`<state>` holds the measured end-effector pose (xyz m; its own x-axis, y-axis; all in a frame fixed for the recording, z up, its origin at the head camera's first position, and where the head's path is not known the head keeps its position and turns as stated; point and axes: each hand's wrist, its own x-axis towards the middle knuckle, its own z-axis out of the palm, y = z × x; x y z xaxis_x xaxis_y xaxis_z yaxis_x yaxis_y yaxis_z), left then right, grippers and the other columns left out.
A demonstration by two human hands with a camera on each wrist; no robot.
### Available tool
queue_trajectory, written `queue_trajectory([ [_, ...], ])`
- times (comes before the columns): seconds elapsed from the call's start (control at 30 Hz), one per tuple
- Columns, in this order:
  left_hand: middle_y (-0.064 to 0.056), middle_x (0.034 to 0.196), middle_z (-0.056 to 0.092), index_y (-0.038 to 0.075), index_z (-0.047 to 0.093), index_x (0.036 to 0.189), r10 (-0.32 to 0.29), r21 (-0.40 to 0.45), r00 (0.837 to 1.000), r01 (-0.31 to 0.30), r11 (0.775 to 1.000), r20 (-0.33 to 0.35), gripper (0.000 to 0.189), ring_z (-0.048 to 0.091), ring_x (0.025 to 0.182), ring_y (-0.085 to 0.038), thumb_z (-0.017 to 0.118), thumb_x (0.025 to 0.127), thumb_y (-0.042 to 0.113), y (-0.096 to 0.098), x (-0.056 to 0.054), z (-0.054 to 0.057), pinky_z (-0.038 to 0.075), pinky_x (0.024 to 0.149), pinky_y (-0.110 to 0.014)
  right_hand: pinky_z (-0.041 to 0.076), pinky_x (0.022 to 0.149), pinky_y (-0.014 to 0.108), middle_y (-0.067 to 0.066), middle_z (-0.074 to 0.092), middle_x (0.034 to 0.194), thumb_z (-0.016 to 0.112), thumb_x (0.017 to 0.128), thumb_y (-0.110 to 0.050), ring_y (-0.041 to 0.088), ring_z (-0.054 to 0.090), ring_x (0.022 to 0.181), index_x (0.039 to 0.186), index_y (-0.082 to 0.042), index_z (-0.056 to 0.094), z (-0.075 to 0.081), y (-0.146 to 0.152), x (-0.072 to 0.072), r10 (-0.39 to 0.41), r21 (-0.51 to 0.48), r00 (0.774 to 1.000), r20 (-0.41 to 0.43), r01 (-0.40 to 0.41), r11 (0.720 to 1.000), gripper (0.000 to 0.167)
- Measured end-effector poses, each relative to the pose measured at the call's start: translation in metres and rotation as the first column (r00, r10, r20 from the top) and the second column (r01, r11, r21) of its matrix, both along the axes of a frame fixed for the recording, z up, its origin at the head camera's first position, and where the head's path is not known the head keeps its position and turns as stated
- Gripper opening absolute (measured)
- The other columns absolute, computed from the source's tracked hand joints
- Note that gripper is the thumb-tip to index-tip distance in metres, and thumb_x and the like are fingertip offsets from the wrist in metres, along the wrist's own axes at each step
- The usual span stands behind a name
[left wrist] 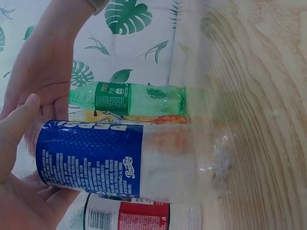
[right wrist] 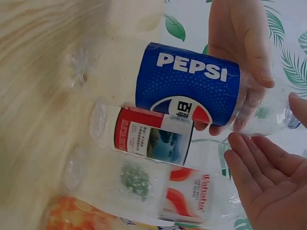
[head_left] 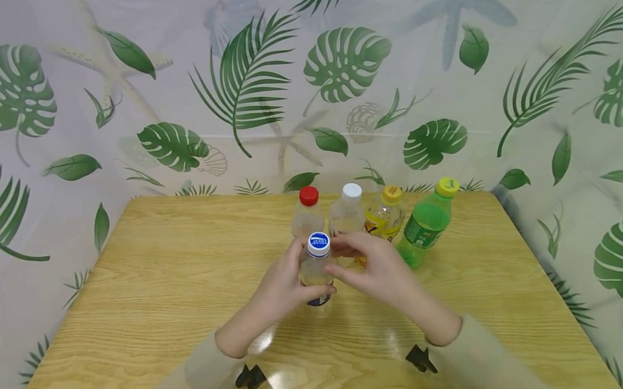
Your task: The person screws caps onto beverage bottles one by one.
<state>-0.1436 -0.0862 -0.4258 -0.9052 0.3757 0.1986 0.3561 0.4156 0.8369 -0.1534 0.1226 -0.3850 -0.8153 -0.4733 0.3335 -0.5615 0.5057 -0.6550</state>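
Observation:
A clear plastic bottle with a blue Pepsi label (right wrist: pixel 187 84) and a white-and-blue cap (head_left: pixel 319 244) stands upright near the middle of the table. My left hand (head_left: pixel 278 281) grips it round its upper part, thumb across the front. On the other side is my right hand (head_left: pixel 381 266), its fingers extended at the bottle's shoulder and its thumb toward the neck, as the right wrist view shows. Just behind stand a red-capped bottle (head_left: pixel 307 217) and a white-capped bottle (head_left: pixel 345 219), both clear.
Right of these, a bottle with a yellow label and orange-yellow cap (head_left: pixel 391 194) stands beside a green bottle (head_left: pixel 427 225) with a yellow cap. All are on a wood-grain table (head_left: pixel 179 250). A leaf-patterned cloth (head_left: pixel 269 161) hangs behind the table.

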Motion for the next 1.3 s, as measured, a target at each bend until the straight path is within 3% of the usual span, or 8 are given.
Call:
queue_trajectory([
  [0.23, -0.019, 0.158, 0.052, 0.004, 0.034, 0.155, -0.114, 0.053, 0.992, 0.111, 0.992, 0.056, 0.085, 0.050, 0.149, -0.038, 0.087, 0.089, 0.010, -0.007, -0.005, -0.001, 0.043, 0.122, -0.057, 0.062, 0.098, 0.043, 0.016, 0.078, 0.119, 0.087, 0.088, -0.008, 0.032, 0.077, 0.109, 0.127, 0.003, 0.072, -0.014, 0.004, -0.002, 0.024, -0.099, 0.990, 0.139, -0.010, 0.995, 0.043],
  [0.37, -0.021, 0.160, 0.048, 0.001, 0.031, 0.156, -0.159, 0.029, 0.986, 0.158, 0.987, 0.045, 0.082, 0.045, 0.152, -0.039, 0.083, 0.093, 0.013, -0.012, -0.006, 0.000, 0.037, 0.125, -0.058, 0.062, 0.099, 0.043, 0.017, 0.078, 0.119, 0.088, 0.086, -0.007, 0.032, 0.077, 0.109, 0.129, 0.004, 0.071, -0.018, 0.004, -0.001, 0.037, -0.111, 0.986, 0.162, -0.019, 0.994, 0.047],
  [0.53, -0.021, 0.161, 0.046, 0.002, 0.028, 0.156, -0.207, -0.028, 0.978, 0.208, 0.978, 0.035, 0.079, 0.046, 0.151, -0.038, 0.079, 0.097, 0.016, -0.016, -0.007, 0.002, 0.039, 0.124, -0.057, 0.062, 0.098, 0.041, 0.018, 0.078, 0.119, 0.090, 0.084, -0.006, 0.033, 0.077, 0.109, 0.128, 0.004, 0.071, -0.021, 0.005, -0.001, 0.041, -0.121, 0.984, 0.172, -0.020, 0.992, 0.049],
  [0.7, -0.019, 0.162, 0.046, 0.005, 0.027, 0.157, -0.255, -0.023, 0.965, 0.257, 0.966, 0.069, 0.078, 0.047, 0.151, -0.035, 0.076, 0.098, 0.014, -0.022, -0.009, 0.002, 0.040, 0.124, -0.055, 0.062, 0.098, 0.041, 0.019, 0.077, 0.119, 0.091, 0.082, -0.006, 0.035, 0.076, 0.110, 0.128, 0.005, 0.071, -0.022, 0.004, 0.000, 0.042, -0.126, 0.982, 0.186, -0.019, 0.992, 0.051],
  [0.83, -0.017, 0.161, 0.050, 0.006, 0.030, 0.160, -0.214, -0.056, 0.973, 0.219, 0.974, 0.084, 0.080, 0.051, 0.149, -0.034, 0.078, 0.097, 0.017, -0.026, -0.006, 0.005, 0.043, 0.122, -0.055, 0.062, 0.099, 0.039, 0.018, 0.077, 0.121, 0.092, 0.082, -0.008, 0.034, 0.076, 0.110, 0.129, 0.004, 0.071, -0.022, 0.002, 0.002, 0.034, -0.122, 0.981, 0.192, -0.011, 0.992, 0.053],
  [1.0, -0.012, 0.147, 0.066, 0.007, 0.050, 0.153, -0.107, -0.073, 0.994, 0.109, 0.991, 0.036, 0.074, 0.063, 0.138, -0.032, 0.088, 0.090, 0.018, -0.026, -0.003, 0.006, 0.050, 0.117, -0.051, 0.063, 0.097, 0.039, 0.018, 0.077, 0.122, 0.092, 0.082, -0.009, 0.033, 0.077, 0.110, 0.129, 0.004, 0.071, -0.022, 0.001, 0.001, 0.031, -0.107, 0.985, 0.169, -0.013, 0.994, 0.053],
  [1.3, -0.012, 0.132, 0.076, 0.007, 0.067, 0.139, 0.027, -0.014, 0.999, -0.026, 1.000, 0.030, 0.069, 0.072, 0.124, -0.032, 0.097, 0.078, 0.019, -0.028, 0.000, 0.004, 0.058, 0.107, -0.046, 0.062, 0.098, 0.041, 0.016, 0.077, 0.125, 0.092, 0.083, -0.012, 0.032, 0.076, 0.112, 0.128, 0.001, 0.072, -0.019, -0.003, 0.001, 0.052, -0.093, 0.988, 0.142, -0.039, 0.995, 0.051],
])
